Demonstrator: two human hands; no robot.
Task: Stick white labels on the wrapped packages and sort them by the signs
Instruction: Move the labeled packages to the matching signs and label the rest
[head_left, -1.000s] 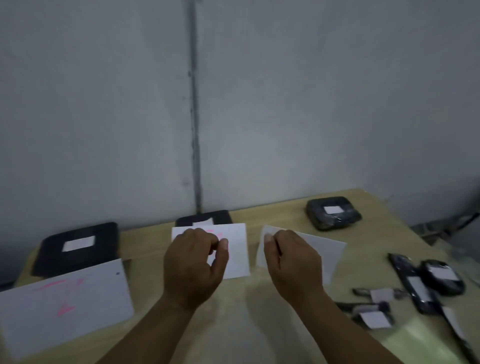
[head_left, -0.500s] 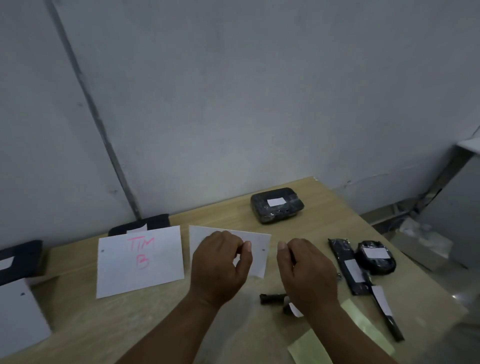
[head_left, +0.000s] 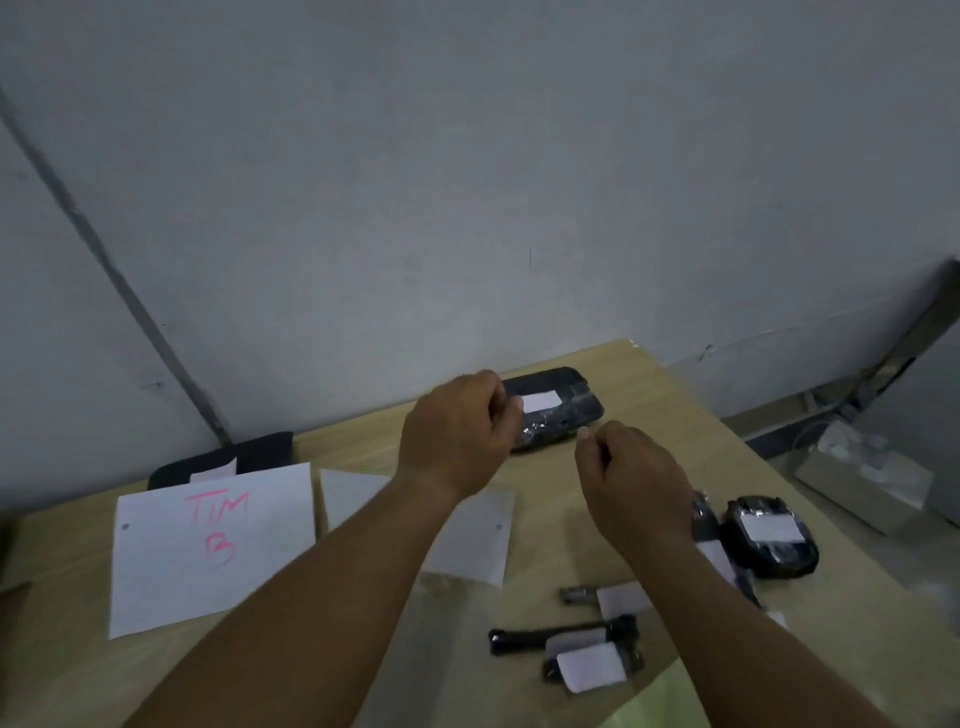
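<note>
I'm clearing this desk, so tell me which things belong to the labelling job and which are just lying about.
Job:
black wrapped package with white label by the wall
round black wrapped package
white paper sign with pink "TIM B"
small labelled black pieces

Lying about:
crumpled white stuff on the floor

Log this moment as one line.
left hand: shut, by far package | right hand: shut, empty-looking | sign: TIM B

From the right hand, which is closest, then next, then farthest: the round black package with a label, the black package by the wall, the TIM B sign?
1. Round black package, just right of the right hand.
2. Black package by the wall, behind it.
3. TIM B sign, far left.
</note>
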